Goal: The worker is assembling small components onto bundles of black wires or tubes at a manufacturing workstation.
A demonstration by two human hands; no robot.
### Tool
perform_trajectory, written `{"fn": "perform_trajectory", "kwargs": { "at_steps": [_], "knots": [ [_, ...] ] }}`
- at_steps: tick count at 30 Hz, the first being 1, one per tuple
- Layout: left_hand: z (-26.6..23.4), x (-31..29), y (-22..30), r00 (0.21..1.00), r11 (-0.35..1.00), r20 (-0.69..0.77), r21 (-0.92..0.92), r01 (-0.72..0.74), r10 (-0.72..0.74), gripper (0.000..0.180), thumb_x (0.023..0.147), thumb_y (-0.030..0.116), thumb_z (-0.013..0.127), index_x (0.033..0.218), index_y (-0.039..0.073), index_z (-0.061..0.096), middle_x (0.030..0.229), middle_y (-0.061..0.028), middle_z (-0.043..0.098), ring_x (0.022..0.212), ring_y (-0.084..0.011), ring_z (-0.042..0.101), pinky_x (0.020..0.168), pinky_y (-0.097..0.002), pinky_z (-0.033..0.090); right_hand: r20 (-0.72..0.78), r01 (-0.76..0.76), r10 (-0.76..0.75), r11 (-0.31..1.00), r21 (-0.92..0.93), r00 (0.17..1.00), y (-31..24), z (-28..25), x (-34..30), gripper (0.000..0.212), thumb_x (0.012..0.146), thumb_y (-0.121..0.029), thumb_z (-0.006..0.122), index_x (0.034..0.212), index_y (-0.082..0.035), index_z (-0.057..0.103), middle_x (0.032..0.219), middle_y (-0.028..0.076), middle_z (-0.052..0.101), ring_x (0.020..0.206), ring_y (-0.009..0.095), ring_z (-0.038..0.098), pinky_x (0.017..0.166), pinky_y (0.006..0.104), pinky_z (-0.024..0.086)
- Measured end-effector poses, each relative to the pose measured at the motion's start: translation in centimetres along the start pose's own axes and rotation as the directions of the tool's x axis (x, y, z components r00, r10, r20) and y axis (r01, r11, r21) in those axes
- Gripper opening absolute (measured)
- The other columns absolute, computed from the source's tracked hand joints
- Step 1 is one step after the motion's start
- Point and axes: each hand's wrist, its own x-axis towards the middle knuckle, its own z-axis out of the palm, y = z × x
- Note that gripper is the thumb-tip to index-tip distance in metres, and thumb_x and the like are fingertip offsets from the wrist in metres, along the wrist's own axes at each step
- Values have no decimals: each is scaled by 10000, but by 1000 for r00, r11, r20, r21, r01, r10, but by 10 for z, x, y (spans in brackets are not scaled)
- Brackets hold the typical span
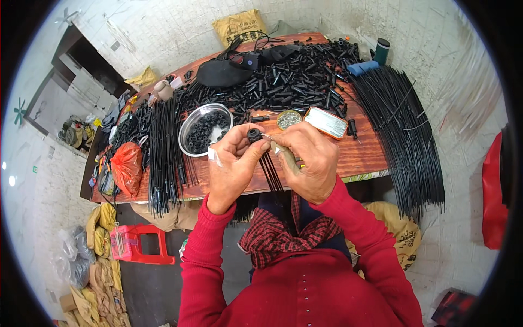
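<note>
My left hand (230, 173) pinches a small black ringed plastic cap (254, 134) between thumb and fingers, above the table's near edge. Several thin black rods (271, 173) hang below it; whether they join the cap is hidden. Close beside it, my right hand (311, 159) has its fingers closed on a thin, shiny piece (266, 135) reaching toward the cap, too small to name. White tape wraps part of each hand. Just beyond stand a round tin (289, 118) of small shiny parts and a rectangular tin (326, 122). To their left, a metal bowl (182, 140) contains black caps like this one.
Black tubular parts (305, 82) cover the back of the wooden table (362, 155). Bundles of long black rods (406, 136) overhang its right side, others (163, 158) its left. A red plastic bag (127, 168) lies front left. A red stool (147, 244) stands on the floor.
</note>
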Motion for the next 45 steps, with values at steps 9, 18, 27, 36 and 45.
{"fn": "perform_trajectory", "kwargs": {
  "at_steps": [9, 18, 27, 36, 45],
  "knots": [
    [5, 3, -1, 998, 997, -47, 67, -46, 49, 197, 910, 7, 653, 1099, -42, 623, 830, 26, 611, 720, -5, 532, 632, -151, 435, 19, 215, -215, 961, -175, 977, 4, -6, 15, 232, 651, 12, 740, 864, -62, 685, 811, 73, 635, 679, 255, 644, 579, 344, 504],
    [6, -3, 5, 999, 983, -32, 182, -32, 39, 172, 915, 28, 654, 1079, -18, 633, 729, 81, 537, 617, 30, 425, 532, -139, 313, 33, -44, 42, 997, 64, 999, 3, -4, 11, 117, 729, 16, 682, 828, -41, 660, 770, 64, 619, 672, 169, 623, 584, 284, 480],
    [-4, 2, -5, 993, 998, 104, -24, 56, -53, 188, 915, 57, 662, 1081, -8, 602, 896, -22, 658, 797, -62, 607, 737, -198, 490, 380, -643, 522, 561, 521, 763, 13, -9, -5, 67, 892, -69, 618, 906, -8, 594, 802, -4, 619, 722, 41, 569, 632, 212, 472],
    [-6, -1, -34, 973, 857, 196, -515, -6, 125, 363, 972, 341, 606, 1094, 43, 439, 772, -74, 537, 748, -214, 554, 726, -320, 464, 483, -79, 325, 884, -461, 813, 146, -15, -110, 305, 799, -237, 738, 1010, -81, 583, 1074, 100, 600, 979, 333, 584, 783, 432, 500],
    [-5, -13, -30, 965, 759, 257, -639, 124, 59, 399, 990, 423, 535, 1051, 34, 468, 720, -39, 464, 594, -137, 393, 569, -291, 361, 598, 193, 71, 910, -366, 799, 154, -19, -120, 274, 773, -260, 750, 905, -72, 601, 959, 87, 577, 883, 302, 575, 672, 406, 511]
  ]
}}
